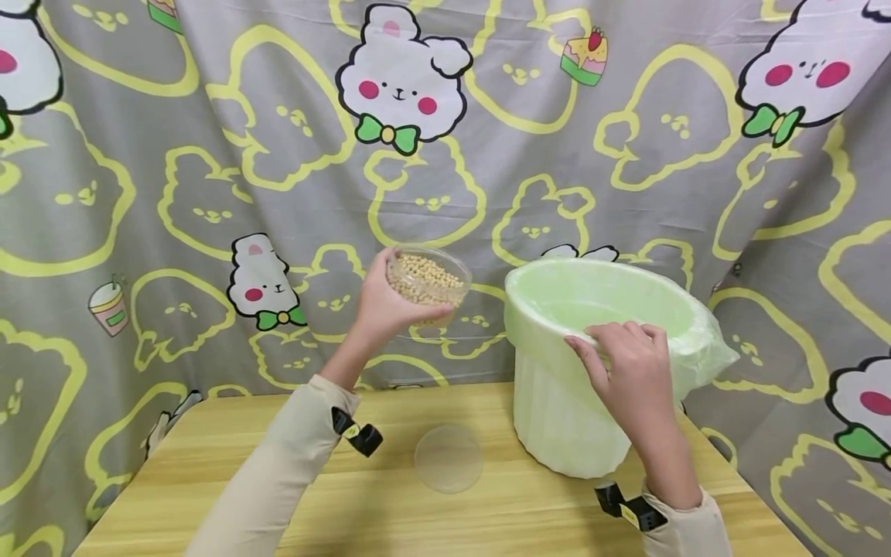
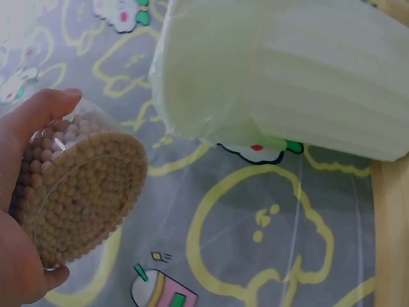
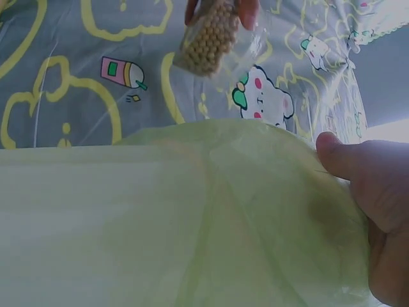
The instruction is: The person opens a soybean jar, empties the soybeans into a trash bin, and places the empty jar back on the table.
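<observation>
My left hand (image 1: pixel 387 300) holds up a clear round tub (image 1: pixel 430 280) of pale yellow soybeans, tilted to the right, above the table and left of a bin. Through its base the beans (image 2: pixel 89 192) show in the left wrist view, thumb and fingers on opposite sides of the wall. The bin (image 1: pixel 567 410) is tall, whitish and ribbed, standing upright with a thin light green liner bag (image 1: pixel 699 360) folded over its rim. At the near rim my right hand (image 1: pixel 629 371) grips the edge, fingers over it; the liner hides part of this grip in the right wrist view.
A clear round lid (image 1: pixel 448 458) lies flat on the wooden table (image 1: pixel 313 487), left of the bin's foot. Close behind the table hangs a grey curtain (image 1: pixel 431 193) with cartoon prints. Black wrist cameras (image 1: pixel 358 433) are strapped on both sleeves.
</observation>
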A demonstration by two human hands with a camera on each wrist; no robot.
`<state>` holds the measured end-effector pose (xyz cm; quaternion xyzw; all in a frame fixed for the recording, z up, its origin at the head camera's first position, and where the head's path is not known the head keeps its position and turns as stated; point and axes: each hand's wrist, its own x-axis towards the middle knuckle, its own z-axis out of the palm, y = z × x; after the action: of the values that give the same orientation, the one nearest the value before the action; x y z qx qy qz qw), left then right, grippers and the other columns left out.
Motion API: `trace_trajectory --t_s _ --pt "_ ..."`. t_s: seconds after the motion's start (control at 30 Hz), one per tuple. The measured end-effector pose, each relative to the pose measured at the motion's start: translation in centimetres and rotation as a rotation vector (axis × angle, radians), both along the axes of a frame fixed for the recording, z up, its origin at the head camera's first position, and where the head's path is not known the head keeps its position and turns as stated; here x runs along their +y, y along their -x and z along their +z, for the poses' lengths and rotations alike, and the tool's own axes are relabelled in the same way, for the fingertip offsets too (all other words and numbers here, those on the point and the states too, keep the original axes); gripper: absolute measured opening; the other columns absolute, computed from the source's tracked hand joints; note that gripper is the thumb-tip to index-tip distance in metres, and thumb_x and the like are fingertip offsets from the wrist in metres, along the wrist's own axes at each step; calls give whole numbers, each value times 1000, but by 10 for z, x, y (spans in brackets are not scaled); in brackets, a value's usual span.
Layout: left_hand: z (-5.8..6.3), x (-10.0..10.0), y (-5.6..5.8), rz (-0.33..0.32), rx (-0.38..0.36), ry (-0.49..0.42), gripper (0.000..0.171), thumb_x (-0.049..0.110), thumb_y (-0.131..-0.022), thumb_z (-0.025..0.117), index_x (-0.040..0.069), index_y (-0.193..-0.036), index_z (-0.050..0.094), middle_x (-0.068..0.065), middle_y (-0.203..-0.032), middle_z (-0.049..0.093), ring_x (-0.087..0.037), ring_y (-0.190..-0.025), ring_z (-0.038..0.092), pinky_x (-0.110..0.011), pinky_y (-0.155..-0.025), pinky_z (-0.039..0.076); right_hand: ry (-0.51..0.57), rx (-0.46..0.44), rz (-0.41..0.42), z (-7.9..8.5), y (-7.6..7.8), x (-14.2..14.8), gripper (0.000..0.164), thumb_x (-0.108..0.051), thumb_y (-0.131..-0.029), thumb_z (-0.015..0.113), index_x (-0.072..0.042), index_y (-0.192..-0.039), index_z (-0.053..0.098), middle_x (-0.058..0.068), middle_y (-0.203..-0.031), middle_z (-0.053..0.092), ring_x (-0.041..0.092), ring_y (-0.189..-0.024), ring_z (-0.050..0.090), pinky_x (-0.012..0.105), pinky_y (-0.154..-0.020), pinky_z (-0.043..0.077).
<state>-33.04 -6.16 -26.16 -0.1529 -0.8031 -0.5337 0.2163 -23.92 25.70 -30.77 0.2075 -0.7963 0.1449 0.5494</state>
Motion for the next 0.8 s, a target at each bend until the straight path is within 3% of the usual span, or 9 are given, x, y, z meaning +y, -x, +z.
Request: trace_trajectory --t_s 0.4,0.8 --pt "32 40 11 17 93 244 129 44 -50 100 15 -157 34 -8 -154 45 -26 -137 47 -49 -114 44 1 -25 49 1 -5 -6 62 -55 -104 45 1 -90 70 15 -78 71 32 -68 56 56 -82 40" --pt "49 70 12 101 123 443 132 45 -46 101 15 -156 36 -6 -155 45 -26 -142 43 -47 -114 44 -2 -7 53 0 -5 -10 61 -53 -105 46 0 -88 70 14 -76 70 33 -68 57 56 -82 40"
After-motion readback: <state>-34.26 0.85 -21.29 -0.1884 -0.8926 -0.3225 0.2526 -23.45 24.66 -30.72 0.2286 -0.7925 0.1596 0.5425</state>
